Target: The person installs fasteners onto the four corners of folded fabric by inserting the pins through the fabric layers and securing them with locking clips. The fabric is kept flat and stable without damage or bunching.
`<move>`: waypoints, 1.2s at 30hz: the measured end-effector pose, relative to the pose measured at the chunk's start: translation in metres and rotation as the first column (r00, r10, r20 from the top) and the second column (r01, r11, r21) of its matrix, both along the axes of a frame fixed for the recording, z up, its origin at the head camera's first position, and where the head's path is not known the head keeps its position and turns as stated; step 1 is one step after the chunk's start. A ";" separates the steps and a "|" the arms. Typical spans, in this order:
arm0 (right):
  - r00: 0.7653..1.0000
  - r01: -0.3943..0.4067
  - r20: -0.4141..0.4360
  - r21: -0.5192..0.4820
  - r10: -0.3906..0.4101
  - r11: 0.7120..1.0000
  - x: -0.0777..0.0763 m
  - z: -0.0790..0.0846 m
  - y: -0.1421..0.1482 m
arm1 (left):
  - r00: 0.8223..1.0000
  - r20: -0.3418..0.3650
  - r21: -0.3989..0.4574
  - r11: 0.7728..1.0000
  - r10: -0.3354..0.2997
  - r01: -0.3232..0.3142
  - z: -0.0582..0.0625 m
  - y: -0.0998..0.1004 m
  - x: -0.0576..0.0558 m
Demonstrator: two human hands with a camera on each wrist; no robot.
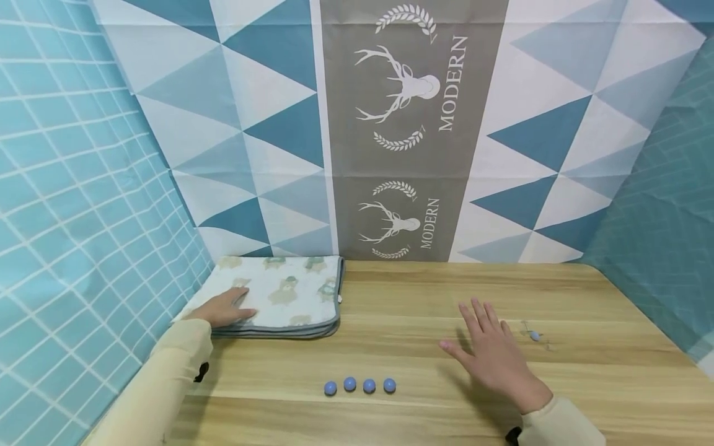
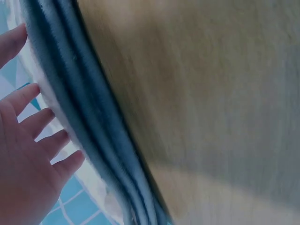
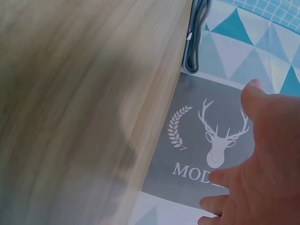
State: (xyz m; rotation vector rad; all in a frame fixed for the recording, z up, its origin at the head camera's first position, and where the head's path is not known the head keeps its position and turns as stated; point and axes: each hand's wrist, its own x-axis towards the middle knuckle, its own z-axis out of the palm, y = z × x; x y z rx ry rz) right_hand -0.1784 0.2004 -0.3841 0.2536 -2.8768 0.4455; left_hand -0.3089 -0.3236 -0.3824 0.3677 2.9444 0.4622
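A folded white cloth (image 1: pixel 284 291) with a bear print and grey-blue edging lies at the back left of the table. My left hand (image 1: pixel 223 308) is at its near left part, fingers spread and fairly straight; in the left wrist view the fingertips (image 2: pixel 70 161) overlap the cloth's layered edge (image 2: pixel 93 108). Over the right side of the table is my right hand (image 1: pixel 493 356), fingers extended and holding nothing. Just right of it sits a small blue ball (image 1: pixel 535 336) among faint thin marks. Several blue balls (image 1: pixel 369 386) stand in a row at the front middle.
The wood-grain table (image 1: pixel 401 322) ends at the back against a hanging sheet (image 1: pixel 407 161) with triangles and deer heads. A light-blue tiled-pattern sheet (image 1: pixel 72 204) borders the left side, and a teal one (image 1: pixel 669 248) the right.
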 end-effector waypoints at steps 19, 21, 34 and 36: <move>1.000 0.020 -0.004 0.037 -0.020 0.999 -0.005 0.000 -0.003 | 1.000 -0.009 0.020 0.999 0.027 -0.027 -0.013 0.020 0.014; 1.000 0.023 -0.002 0.039 -0.023 0.999 -0.006 -0.001 -0.002 | 1.000 -0.014 0.008 1.000 0.023 -0.023 -0.012 0.026 0.014; 1.000 0.011 -0.004 0.063 -0.011 0.998 -0.010 0.005 0.000 | 0.999 -0.020 -0.111 0.993 0.042 -0.044 -0.012 0.068 0.021; 1.000 0.008 -0.001 0.061 -0.008 0.998 -0.010 0.006 0.000 | 0.999 -0.028 -0.127 0.991 0.045 -0.049 -0.011 0.078 0.022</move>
